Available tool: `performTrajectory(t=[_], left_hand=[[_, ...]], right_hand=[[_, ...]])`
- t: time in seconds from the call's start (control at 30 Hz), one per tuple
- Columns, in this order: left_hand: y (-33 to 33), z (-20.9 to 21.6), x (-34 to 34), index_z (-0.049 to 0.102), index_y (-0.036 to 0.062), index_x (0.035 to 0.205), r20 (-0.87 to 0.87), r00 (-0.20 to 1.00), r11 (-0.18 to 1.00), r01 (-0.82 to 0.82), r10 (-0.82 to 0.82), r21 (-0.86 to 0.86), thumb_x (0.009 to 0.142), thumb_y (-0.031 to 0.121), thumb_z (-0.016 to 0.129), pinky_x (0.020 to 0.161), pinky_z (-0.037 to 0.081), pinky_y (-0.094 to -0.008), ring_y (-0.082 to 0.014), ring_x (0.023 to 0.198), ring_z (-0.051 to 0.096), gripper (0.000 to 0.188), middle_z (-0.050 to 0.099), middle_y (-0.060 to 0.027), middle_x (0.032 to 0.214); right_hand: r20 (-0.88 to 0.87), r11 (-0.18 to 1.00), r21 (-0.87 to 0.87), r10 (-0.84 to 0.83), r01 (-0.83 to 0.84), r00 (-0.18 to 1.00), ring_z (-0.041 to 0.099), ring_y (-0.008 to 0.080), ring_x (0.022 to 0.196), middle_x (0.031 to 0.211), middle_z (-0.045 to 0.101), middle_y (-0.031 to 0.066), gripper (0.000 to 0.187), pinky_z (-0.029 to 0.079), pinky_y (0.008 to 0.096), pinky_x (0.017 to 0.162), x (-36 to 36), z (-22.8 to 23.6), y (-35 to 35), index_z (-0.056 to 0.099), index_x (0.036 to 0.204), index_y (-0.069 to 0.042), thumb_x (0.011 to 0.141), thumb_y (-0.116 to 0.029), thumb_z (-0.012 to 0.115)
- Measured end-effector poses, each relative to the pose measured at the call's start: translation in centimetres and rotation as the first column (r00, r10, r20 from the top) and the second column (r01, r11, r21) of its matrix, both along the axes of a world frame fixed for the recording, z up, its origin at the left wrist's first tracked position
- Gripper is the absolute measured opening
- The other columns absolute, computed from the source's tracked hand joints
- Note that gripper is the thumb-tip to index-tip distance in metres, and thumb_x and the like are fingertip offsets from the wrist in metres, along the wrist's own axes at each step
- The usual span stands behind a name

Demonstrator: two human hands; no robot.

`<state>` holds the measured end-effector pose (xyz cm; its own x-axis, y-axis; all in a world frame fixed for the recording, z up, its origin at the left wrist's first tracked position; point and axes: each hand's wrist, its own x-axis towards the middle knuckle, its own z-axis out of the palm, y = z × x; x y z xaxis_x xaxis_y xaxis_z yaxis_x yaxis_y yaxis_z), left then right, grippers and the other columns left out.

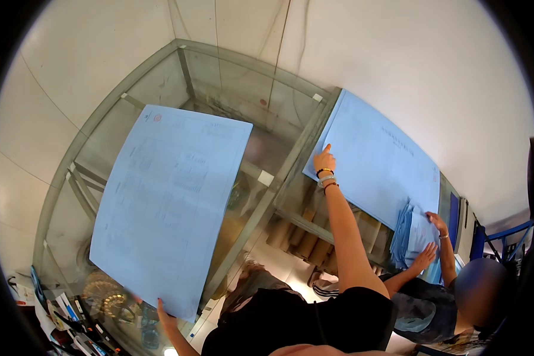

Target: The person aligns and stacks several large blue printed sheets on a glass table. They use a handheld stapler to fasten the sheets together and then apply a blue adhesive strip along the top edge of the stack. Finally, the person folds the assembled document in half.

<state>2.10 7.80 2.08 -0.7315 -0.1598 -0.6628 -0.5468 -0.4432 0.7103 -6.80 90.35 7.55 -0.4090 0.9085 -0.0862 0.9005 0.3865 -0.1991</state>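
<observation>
A large blue printed sheet [169,196] with a small red round stamp lies on the left part of the glass table. My left hand [166,320] grips its near edge at the bottom, a finger showing on top and the rest partly hidden. To the right, a pile of large blue sheets [374,148] lies against the wall side. My right arm reaches forward to it, and my right hand [324,160], with several bracelets at the wrist, rests on the pile's left edge. Its index finger is stretched out on the paper, and nothing shows in its grasp.
A co-worker's hands [426,256] handle a bundle of folded blue sheets [410,234] at the right end of the pile. The glass table has a metal frame [249,207]. Brown rolls [305,240] sit below it. Binders and pens [71,311] crowd the lower left.
</observation>
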Motion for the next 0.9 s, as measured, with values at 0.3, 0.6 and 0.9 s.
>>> performTrajectory(t=[0.3, 0.6, 0.9], left_hand=[[2.2, -1.1, 5.9, 0.049, 0.0094, 0.130, 0.214, 0.974, 0.996, 0.079, -0.070, -0.030, 0.087, 0.034, 0.066, 0.087, 0.048, -0.0405, -0.0202, 0.105, 0.057, 0.052, 0.060, -0.0048, 0.116], [2.3, 3.9, 1.7, 0.053, 0.0110, 0.121, -0.039, 0.996, 0.989, -0.088, 0.084, -0.117, 0.085, 0.023, 0.068, 0.070, 0.052, -0.0280, -0.0123, 0.093, 0.060, 0.040, 0.062, 0.0001, 0.107], [2.2, 3.0, 0.8, 0.056, 0.0140, 0.114, -0.074, 0.992, 0.995, -0.097, 0.097, 0.005, 0.085, 0.022, 0.068, 0.061, 0.045, -0.0238, -0.0091, 0.084, 0.058, 0.032, 0.061, 0.0029, 0.101]], right_hand=[[0.072, 0.983, 0.110, 0.137, -0.145, 0.988, 0.068, 0.0349, 0.090, 0.095, 0.069, 0.0180, 0.025, 0.056, 0.0402, 0.078, -0.4, 0.2, 5.9, 0.063, 0.104, 0.001, 0.088, -0.015, 0.053], [0.063, 0.972, 0.164, 0.160, -0.169, 0.985, 0.067, 0.0363, 0.092, 0.094, 0.068, 0.0213, 0.018, 0.055, 0.0413, 0.079, -1.0, 4.6, 6.2, 0.068, 0.088, -0.001, 0.086, -0.012, 0.055], [-0.205, 0.949, 0.150, 0.304, -0.278, 0.930, 0.063, 0.0397, 0.095, 0.099, 0.066, 0.0220, 0.021, 0.052, 0.0445, 0.084, 0.8, 8.1, 3.5, 0.071, 0.092, -0.005, 0.082, -0.010, 0.053]])
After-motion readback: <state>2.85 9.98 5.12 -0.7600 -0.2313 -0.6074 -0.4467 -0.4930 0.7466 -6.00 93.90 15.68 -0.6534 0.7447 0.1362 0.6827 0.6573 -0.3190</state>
